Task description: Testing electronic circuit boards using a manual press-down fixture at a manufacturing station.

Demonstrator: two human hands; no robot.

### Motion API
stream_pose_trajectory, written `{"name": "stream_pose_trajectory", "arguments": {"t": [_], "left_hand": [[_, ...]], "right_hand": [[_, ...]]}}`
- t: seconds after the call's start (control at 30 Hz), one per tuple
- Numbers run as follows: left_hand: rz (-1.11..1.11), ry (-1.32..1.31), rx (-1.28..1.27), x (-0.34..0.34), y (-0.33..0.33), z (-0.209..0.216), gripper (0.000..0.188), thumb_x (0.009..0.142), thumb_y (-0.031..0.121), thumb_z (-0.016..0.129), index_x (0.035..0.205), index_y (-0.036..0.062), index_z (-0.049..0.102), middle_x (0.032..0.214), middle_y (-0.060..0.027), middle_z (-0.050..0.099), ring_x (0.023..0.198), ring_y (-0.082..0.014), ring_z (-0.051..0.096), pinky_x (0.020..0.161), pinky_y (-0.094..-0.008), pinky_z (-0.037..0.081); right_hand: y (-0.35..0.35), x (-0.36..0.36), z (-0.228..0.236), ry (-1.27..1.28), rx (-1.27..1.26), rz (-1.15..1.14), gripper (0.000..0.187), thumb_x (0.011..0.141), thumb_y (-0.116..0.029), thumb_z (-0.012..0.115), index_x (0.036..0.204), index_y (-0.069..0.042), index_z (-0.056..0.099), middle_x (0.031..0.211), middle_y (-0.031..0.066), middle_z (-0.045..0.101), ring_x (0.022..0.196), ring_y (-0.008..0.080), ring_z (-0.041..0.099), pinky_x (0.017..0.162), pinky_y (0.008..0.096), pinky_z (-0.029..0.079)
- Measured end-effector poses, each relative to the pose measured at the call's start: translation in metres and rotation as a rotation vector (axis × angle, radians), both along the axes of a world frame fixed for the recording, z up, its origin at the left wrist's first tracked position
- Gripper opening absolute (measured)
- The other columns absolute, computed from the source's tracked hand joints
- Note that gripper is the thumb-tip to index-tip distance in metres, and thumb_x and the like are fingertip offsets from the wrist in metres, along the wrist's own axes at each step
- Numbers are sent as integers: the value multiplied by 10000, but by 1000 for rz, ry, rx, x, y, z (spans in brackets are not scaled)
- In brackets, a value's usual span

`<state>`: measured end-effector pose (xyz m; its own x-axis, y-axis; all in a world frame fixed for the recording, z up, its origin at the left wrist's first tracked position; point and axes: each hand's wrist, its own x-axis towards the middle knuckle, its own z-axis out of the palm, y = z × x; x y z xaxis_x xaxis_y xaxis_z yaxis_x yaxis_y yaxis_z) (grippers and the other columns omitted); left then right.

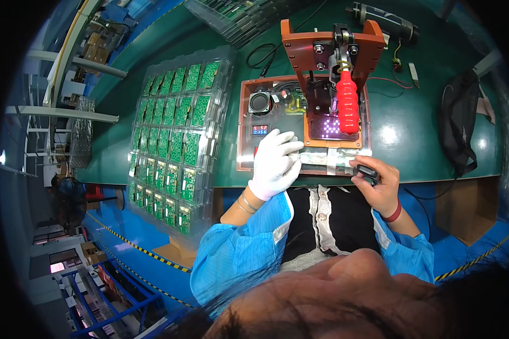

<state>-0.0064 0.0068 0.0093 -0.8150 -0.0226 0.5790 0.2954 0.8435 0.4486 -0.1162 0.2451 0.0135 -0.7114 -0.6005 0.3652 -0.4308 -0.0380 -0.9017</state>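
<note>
My left hand [274, 165], in a white glove, rests at the front left of a test fixture [246, 121]. Its fingers are bent and close together; whatever lies between them is hidden. A small black plug-like piece [367, 173] is gripped in my bare right hand [382, 186], at the fixture's front right corner. Between both hands a pale strip with clear tape [332, 161] runs along the fixture's front edge. Above it stands an orange toggle press with a red handle [348, 104], over a plate with lit purple-white dots [327, 127]. A small digital display [260, 130] glows beside my glove.
At left, a clear plastic tray [223, 73] of green circuit boards [175, 107] overhangs the green table's [424, 141] front edge. More trays [232, 20] lie at the back. A black cylindrical tool [384, 21] and black mesh bag [458, 121] lie right. A cardboard box [469, 212] stands below.
</note>
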Motion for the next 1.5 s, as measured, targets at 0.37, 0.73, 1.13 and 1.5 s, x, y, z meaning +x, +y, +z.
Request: {"name": "stream_pose_trajectory", "arguments": {"t": [0.37, 0.73, 1.13, 1.5], "left_hand": [[-14, 53, -27, -2, -1, 1, 64, 661, 35, 657, 667, 11, 598, 991, -111, 680, 987, -331, 607, 888, -455, 451], [-25, 60, -36, -1, -4, -1, 44, 664, 34, 646, 676, 11, 610, 977, -110, 676, 981, -330, 605, 865, -448, 456], [63, 175, 321, 13, -12, -23, 105, 787, 98, 624, 845, 29, 677, 966, -123, 710, 989, -311, 643, 1004, -500, 448], [56, 171, 283, 14, -13, -21, 103, 796, 105, 614, 829, 25, 670, 953, -130, 709, 981, -313, 642, 992, -489, 455]], "right_hand": [[6, 1, 2, -210, -18, 21, 379, 735, 10, 637, 1113, 20, 646, 866, 123, 714, 659, 148, 595, 650, 231, 496], [5, -2, -12, -339, -211, 83, 360, 928, -245, 521, 1069, 63, 640, 691, 115, 623, 605, 152, 554, 591, 233, 465], [13, -7, -20, -494, -265, 107, 357, 916, -282, 511, 905, 52, 637, 604, 101, 583, 484, 147, 506, 482, 236, 430], [11, -5, -19, -527, -294, 67, 287, 891, -217, 542, 856, 51, 637, 567, 92, 575, 466, 150, 496, 475, 246, 439]]}}
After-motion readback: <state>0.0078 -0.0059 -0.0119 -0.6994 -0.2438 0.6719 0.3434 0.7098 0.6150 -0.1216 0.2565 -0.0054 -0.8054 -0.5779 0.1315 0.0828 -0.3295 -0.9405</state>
